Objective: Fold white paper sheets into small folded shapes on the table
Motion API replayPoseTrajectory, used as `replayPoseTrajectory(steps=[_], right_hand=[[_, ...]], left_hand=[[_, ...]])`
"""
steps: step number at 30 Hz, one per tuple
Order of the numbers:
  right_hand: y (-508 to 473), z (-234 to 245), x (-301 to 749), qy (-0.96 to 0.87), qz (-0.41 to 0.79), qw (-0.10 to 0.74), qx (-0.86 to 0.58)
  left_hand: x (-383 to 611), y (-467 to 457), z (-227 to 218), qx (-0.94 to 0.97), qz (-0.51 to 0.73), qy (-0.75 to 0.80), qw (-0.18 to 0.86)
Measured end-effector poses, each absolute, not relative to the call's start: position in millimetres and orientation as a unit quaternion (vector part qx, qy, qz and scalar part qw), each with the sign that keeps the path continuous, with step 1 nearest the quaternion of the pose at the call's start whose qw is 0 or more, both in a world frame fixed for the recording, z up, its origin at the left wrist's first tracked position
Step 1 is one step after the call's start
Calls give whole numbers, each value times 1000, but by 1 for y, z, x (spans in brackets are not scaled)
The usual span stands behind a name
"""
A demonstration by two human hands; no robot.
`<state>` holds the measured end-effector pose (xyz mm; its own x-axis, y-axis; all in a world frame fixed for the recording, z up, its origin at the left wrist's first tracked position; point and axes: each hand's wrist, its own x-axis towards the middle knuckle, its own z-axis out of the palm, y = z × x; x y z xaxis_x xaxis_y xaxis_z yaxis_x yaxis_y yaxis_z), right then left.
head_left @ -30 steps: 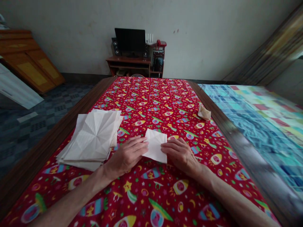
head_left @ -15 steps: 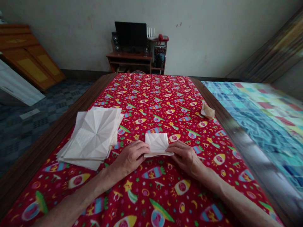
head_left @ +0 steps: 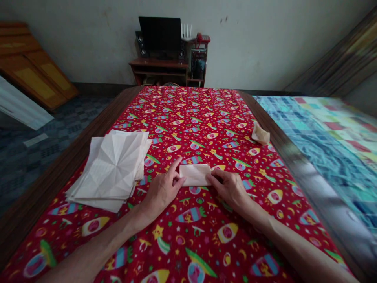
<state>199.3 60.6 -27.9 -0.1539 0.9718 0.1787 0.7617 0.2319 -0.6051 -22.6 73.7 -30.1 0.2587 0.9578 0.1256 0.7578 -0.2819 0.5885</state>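
Note:
A small white paper (head_left: 194, 174), folded over into a flat strip, lies on the red patterned tablecloth (head_left: 188, 118) in front of me. My left hand (head_left: 163, 188) presses its left end, forefinger stretched along the far corner. At the strip's right end my right hand (head_left: 229, 186) holds the paper down with curled fingertips. Left of my hands sits a stack of creased white sheets (head_left: 112, 169).
A crumpled beige paper piece (head_left: 260, 134) lies near the table's right edge. A blue checked bed cover (head_left: 324, 145) is on the right. Beyond the table stand a desk with a dark monitor (head_left: 160, 33) and a wooden cabinet (head_left: 32, 67) at the far left.
The paper lay open as a square, then its near half was lifted and folded away from me. It is now a flat narrow strip, both hands pressing it down.

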Motion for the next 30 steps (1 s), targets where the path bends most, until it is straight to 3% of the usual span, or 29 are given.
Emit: replayPoseTrajectory(steps=[11, 18, 24, 30], right_hand=[[67, -20, 190, -769, 72, 156, -616], [67, -19, 190, -774, 63, 134, -616], [67, -20, 189, -773, 58, 131, -618], [69, -22, 190, -775, 57, 145, -612]], left_hand=[[-15, 80, -25, 803, 128, 579, 59], [-15, 77, -26, 853, 168, 494, -9], [-5, 68, -33, 922, 176, 344, 11], [-4, 55, -36, 935, 111, 334, 29]])
